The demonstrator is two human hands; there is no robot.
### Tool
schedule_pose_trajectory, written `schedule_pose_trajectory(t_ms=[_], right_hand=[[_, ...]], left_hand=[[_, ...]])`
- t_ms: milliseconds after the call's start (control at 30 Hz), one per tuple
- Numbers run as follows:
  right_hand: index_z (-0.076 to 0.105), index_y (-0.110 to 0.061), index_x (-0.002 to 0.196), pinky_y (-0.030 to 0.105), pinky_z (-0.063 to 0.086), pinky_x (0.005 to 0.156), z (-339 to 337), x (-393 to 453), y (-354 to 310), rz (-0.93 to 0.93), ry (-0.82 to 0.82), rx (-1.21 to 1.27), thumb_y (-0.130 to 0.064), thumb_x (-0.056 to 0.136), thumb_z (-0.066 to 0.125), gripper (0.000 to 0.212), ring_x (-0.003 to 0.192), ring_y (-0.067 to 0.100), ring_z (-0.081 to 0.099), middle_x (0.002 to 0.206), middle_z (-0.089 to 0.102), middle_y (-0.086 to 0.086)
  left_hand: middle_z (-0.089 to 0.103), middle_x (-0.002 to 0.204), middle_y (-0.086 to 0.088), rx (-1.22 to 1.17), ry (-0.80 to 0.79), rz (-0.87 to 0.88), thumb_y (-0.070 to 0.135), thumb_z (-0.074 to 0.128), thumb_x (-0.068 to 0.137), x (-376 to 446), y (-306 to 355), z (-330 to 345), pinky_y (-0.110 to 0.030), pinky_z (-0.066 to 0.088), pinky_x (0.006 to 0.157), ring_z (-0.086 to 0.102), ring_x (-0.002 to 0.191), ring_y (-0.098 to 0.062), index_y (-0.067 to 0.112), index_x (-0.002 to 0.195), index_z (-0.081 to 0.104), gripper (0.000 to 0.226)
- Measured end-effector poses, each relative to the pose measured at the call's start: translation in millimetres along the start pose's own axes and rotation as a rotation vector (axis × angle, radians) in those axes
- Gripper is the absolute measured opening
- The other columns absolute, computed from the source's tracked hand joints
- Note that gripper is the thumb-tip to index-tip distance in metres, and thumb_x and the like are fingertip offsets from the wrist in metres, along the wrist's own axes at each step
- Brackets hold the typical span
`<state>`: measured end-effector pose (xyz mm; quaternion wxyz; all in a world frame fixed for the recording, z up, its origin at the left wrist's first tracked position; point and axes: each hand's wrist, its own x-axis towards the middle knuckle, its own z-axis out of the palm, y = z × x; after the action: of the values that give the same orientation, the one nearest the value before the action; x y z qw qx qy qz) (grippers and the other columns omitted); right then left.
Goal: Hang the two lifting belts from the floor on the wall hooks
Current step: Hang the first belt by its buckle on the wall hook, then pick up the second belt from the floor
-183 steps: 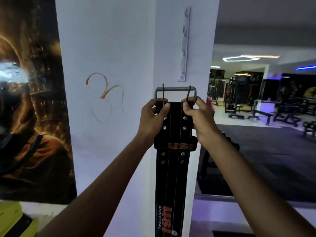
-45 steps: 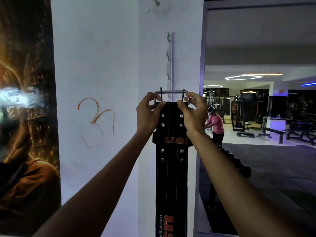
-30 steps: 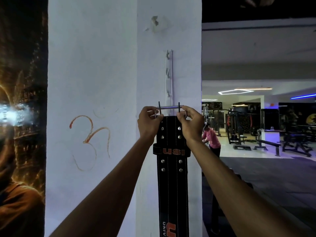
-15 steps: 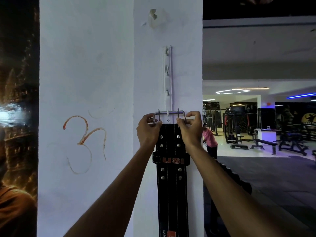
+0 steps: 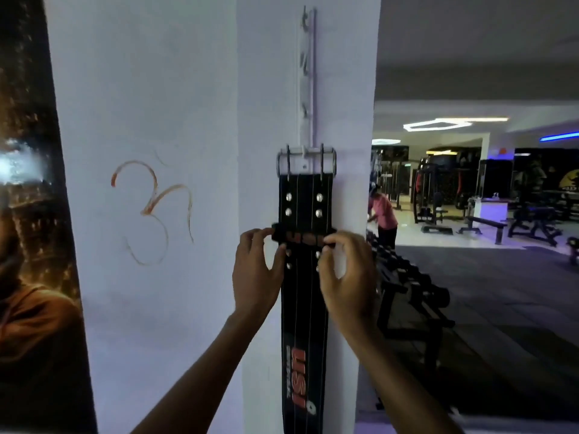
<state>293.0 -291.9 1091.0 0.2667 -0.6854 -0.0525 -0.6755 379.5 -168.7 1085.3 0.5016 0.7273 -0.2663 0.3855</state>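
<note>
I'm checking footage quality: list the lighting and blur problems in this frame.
Head view: dim overall; the belt and both hands are slightly soft; glare blows out on the poster; ceiling light overexposed; wide-angle bending at the edges.

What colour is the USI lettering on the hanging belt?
Orange-red on the black belt, clearest low on the strap in the head view.

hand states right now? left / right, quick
Left hand: fingertips pinching the keeper loop of the hung belt, left edge.
Right hand: pinching the same loop, right edge.
</note>
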Motion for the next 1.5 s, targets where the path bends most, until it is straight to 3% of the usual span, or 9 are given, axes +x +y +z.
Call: schedule_pose_trajectory(t_ms=[133, 267, 367, 600, 933, 1133, 1267, 1367, 1500], right_hand=[[0.068, -0.008, 0.105, 0.017, 0.044, 0.090, -15.0, -104.8, 18.6, 0.049, -0.204, -0.058, -0.011, 0.088, 0.064, 0.017, 0.101, 0.017, 0.062, 0.106, 0.069, 0.005], [0.067, -0.008, 0.117, 0.033, 0.051, 0.092, -26.0, -227.2, 32.8, 0.169, -0.520, -0.086, -0.017, 0.090, 0.062, 0.029, 0.109, 0.022, 0.062, 0.117, 0.068, 0.007], [0.065, -0.008, 0.120, 0.035, 0.051, 0.093, -41.0, -323.9, 23.6, 0.253, -0.768, -0.066, -0.017, 0.090, 0.061, 0.031, 0.111, 0.024, 0.061, 0.119, 0.067, 0.007], [0.066, -0.008, 0.115, 0.038, 0.052, 0.091, -74.9, -515.1, -50.2, 0.439, -1.230, -0.055, -0.013, 0.086, 0.062, 0.030, 0.108, 0.028, 0.063, 0.116, 0.069, 0.009], [0.068, -0.012, 0.109, 0.037, 0.054, 0.084, -83.6, -775.5, -158.0, 0.575, -1.670, -0.061, -0.020, 0.084, 0.054, 0.030, 0.097, 0.029, 0.064, 0.105, 0.071, 0.007], [0.068, -0.012, 0.104, 0.038, 0.055, 0.078, -74.3, -1009.5, -194.5, 0.471, -1.978, 0.079, -0.009, 0.077, 0.063, 0.027, 0.094, 0.032, 0.065, 0.098, 0.071, 0.008], [0.063, -0.011, 0.113, 0.039, 0.050, 0.089, -66.6, -1165.6, -206.1, 0.199, -2.158, 0.219, -0.010, 0.081, 0.062, 0.033, 0.106, 0.030, 0.059, 0.111, 0.066, 0.008], [0.057, -0.011, 0.123, 0.034, 0.045, 0.096, -64.9, -1247.2, -210.9, -0.010, -2.248, 0.219, -0.013, 0.088, 0.062, 0.036, 0.113, 0.025, 0.053, 0.121, 0.061, 0.007], [0.061, -0.008, 0.119, 0.038, 0.050, 0.088, -67.8, -1309.8, -200.1, -0.166, -2.275, 0.202, -0.009, 0.087, 0.067, 0.032, 0.103, 0.030, 0.063, 0.110, 0.068, 0.012]], left_hand=[[0.061, 0.131, -0.005, 0.247, -0.159, 0.020, 0.026, 0.063, 0.097, -106.9, -46.0, -15.1, -0.033, 0.051, 0.089, 0.061, 0.117, -0.024, 0.016, 0.131, 0.060, 0.036], [0.063, 0.128, -0.012, 0.433, -0.330, -0.191, 0.020, 0.065, 0.095, -238.6, -101.2, -48.7, -0.042, 0.052, 0.091, 0.062, 0.111, -0.035, 0.012, 0.128, 0.061, 0.034], [0.064, 0.125, -0.013, 0.501, -0.448, -0.387, 0.019, 0.062, 0.095, -338.9, -128.6, -90.8, -0.046, 0.051, 0.092, 0.063, 0.109, -0.038, 0.010, 0.126, 0.062, 0.032], [0.071, 0.113, -0.014, 0.606, -0.616, -0.775, 0.017, 0.062, 0.094, -523.4, -162.7, -211.4, -0.044, 0.051, 0.089, 0.066, 0.103, -0.040, 0.009, 0.115, 0.069, 0.024], [0.073, 0.104, -0.007, 0.645, -0.687, -1.239, 0.018, 0.063, 0.092, -747.6, -248.0, -350.8, -0.043, 0.057, 0.080, 0.069, 0.098, -0.034, 0.016, 0.106, 0.071, 0.016], [0.075, 0.108, -0.004, 0.682, -0.697, -1.461, 0.011, 0.057, 0.092, -930.5, -333.3, -373.3, -0.040, 0.053, 0.075, 0.069, 0.098, -0.032, 0.017, 0.108, 0.070, 0.022], [0.073, 0.112, -0.001, 0.714, -0.665, -1.582, 0.013, 0.055, 0.093, -1052.7, -380.9, -372.8, -0.041, 0.056, 0.079, 0.069, 0.100, -0.028, 0.021, 0.112, 0.069, 0.026], [0.072, 0.115, -0.001, 0.720, -0.648, -1.664, 0.014, 0.054, 0.095, -1124.5, -401.6, -372.6, -0.041, 0.058, 0.082, 0.069, 0.100, -0.025, 0.022, 0.116, 0.068, 0.026], [0.072, 0.117, 0.000, 0.683, -0.592, -1.743, 0.014, 0.055, 0.096, -1173.9, -411.4, -372.7, -0.037, 0.058, 0.083, 0.068, 0.099, -0.022, 0.021, 0.117, 0.068, 0.025]])
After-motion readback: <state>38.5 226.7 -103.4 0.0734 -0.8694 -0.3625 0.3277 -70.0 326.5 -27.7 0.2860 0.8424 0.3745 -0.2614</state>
